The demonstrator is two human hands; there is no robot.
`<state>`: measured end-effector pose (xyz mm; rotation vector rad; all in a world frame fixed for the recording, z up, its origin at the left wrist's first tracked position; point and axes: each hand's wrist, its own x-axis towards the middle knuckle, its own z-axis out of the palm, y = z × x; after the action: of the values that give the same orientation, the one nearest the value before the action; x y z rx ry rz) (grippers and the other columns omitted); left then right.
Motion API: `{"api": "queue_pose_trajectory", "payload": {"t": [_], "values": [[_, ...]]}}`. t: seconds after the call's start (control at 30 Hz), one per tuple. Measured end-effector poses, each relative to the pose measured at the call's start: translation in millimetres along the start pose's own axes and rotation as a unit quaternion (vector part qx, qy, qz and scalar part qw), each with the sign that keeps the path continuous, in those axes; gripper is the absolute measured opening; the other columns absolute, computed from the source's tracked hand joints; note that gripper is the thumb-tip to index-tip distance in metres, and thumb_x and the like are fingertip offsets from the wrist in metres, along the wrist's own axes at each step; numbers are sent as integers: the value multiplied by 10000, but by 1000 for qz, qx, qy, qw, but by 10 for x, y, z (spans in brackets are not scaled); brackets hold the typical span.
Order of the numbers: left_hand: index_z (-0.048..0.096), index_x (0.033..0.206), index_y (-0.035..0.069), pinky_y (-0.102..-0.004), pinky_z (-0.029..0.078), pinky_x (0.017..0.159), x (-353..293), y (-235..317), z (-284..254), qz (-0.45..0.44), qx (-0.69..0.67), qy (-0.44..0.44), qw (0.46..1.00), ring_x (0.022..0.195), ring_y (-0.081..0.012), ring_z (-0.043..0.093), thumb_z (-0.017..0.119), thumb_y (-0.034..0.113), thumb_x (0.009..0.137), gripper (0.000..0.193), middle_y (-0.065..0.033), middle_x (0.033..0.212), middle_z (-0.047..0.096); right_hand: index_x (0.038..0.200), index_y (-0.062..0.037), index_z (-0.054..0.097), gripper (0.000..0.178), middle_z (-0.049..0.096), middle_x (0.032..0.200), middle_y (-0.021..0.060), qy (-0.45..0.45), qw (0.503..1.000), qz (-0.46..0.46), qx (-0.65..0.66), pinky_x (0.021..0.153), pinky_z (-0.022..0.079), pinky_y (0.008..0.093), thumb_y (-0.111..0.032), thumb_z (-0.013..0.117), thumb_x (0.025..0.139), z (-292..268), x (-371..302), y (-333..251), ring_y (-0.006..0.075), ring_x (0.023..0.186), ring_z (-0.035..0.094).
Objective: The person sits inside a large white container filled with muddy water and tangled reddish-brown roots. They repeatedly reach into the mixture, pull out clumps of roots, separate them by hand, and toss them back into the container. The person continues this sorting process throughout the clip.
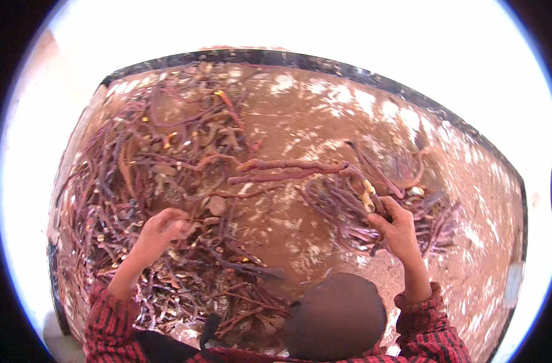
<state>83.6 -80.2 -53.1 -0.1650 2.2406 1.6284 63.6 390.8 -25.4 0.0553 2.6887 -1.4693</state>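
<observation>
So the surface was a dusty reddish-brown floor [282, 124], blotched with white patches toward the far and right sides, and a dark border [276, 57] ran along the far edge, bowed by the lens. Past that the room was blown out to plain white, so I couldn't make much of it. Counting up: two piles of woody roots, a big sprawling left pile [110, 199] and a smaller right pile [342, 206], both with way too many tangled purplish-brown pieces to count. One yellow-tipped stem [229, 107] stuck out near the far end of the big one, and one roundish tan piece [217, 206] lay by its inner edge. Two hands, two red-and-black sleeves [430, 327]. The right hand [400, 228] had its grip clamped on one forked root [300, 164], up over the smaller pile, its two long prongs pointing left across the gap between the piles, with pale yellowish bits just beside the fingers. The left hand [161, 233] was over the big pile with fingers bent, but it was blurry and I honestly couldn't tell if that grip was apart or together. One dark brown rounded shape [336, 317] filled the bottom middle, no clue what.
</observation>
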Motion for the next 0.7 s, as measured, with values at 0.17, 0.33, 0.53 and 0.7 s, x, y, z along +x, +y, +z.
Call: {"api": "queue_pose_trajectory", "payload": {"t": [0.17,0.33,0.53,0.7], "values": [[560,1124,10,-304,505,770,-40,3,85,-6,281,-14,959,848,-195,648,583,139,882,275,-127,933,659,1027,22,603,225,612,768,14,61,997,56,-1,656,458,233,-38,647,815,-583,-140,449,56,711,533],[575,1101,44,-354,506,768,17,-133,55,40,352,-4,935,917,-277,634,599,161,849,279,-134,1011,638,974,33,588,221,587,740,50,51,987,110,-103,649,449,266,-75,669,798,-733,-243,1013,111,684,531],[539,1066,73,-418,487,726,86,-571,-350,132,550,61,822,899,-325,581,617,201,813,294,-116,945,557,962,20,584,262,592,705,135,124,979,10,-160,611,435,336,-115,693,765,-430,-366,1006,218,630,536],[536,1072,49,-397,470,804,362,-520,-449,104,611,81,780,977,-305,553,555,129,814,271,-119,992,547,1009,-2,589,259,614,807,167,57,966,148,-206,692,445,385,-90,648,773,-356,-566,876,279,753,588]]}}
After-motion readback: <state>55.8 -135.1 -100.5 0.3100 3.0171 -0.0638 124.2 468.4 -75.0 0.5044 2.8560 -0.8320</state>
